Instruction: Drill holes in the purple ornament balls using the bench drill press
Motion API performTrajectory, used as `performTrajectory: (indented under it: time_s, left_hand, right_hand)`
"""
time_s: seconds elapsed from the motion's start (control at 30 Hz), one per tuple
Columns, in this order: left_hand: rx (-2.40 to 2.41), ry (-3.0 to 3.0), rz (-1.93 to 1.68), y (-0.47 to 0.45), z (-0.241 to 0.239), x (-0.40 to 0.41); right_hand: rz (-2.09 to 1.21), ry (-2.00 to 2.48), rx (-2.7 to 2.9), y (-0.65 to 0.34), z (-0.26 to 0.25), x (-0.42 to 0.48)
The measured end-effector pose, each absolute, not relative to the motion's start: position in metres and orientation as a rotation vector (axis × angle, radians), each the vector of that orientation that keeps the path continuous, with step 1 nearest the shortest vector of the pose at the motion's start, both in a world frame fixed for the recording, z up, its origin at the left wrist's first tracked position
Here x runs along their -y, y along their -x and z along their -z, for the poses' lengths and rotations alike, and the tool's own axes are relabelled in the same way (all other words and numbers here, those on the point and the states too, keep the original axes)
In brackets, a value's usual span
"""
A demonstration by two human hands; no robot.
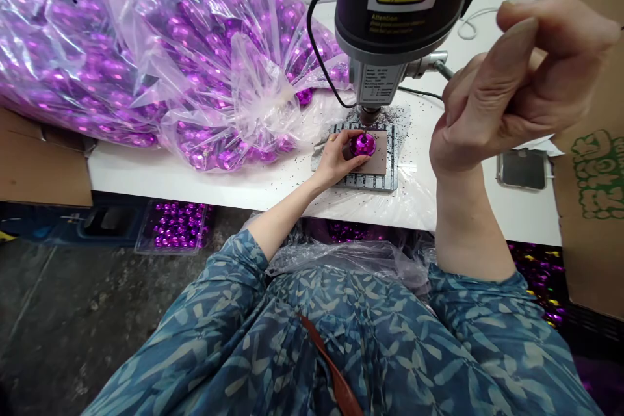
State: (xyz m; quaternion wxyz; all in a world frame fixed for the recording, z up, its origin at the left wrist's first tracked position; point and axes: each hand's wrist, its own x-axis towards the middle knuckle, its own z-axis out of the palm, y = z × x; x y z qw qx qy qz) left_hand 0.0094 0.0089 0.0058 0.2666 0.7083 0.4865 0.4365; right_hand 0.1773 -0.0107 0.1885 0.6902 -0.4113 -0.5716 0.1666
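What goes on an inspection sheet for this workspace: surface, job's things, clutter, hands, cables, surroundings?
Surface: white table, dark specks around the metal base plate.
Job's things: purple ball on brown board, under drill press.
Clutter: plastic bag of purple pieces; phone-like device.
Left hand: thumb and finger gripping the purple ball.
Right hand: raised beside the drill press; grip unclear.
Cables: black cable along the drill press; white cord behind.
Surroundings: cardboard at both sides; clear bin lower left.

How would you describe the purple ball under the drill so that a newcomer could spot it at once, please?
Find the big black drill at the top, then look straight down to the brown board. On it, the left hand holds one shiny purple ball, out alone beneath the drill, unlike those heaped in the plastic bag.
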Motion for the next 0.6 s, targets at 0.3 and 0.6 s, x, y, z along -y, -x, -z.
performTrajectory:
  time_s: [0.3, 0.6]
  left_hand:
    - [-1.358, -1.918, -1.106, -0.01, -0.014, -0.004]
    - [-1.336, -1.906, -1.125, -0.009, -0.011, -0.006]
  right_hand:
    - [-0.352, 0.794, 1.308, -0.189, -0.157, -0.006]
    - [-0.234, 0.714, 1.348, -0.201, -0.117, -0.024]
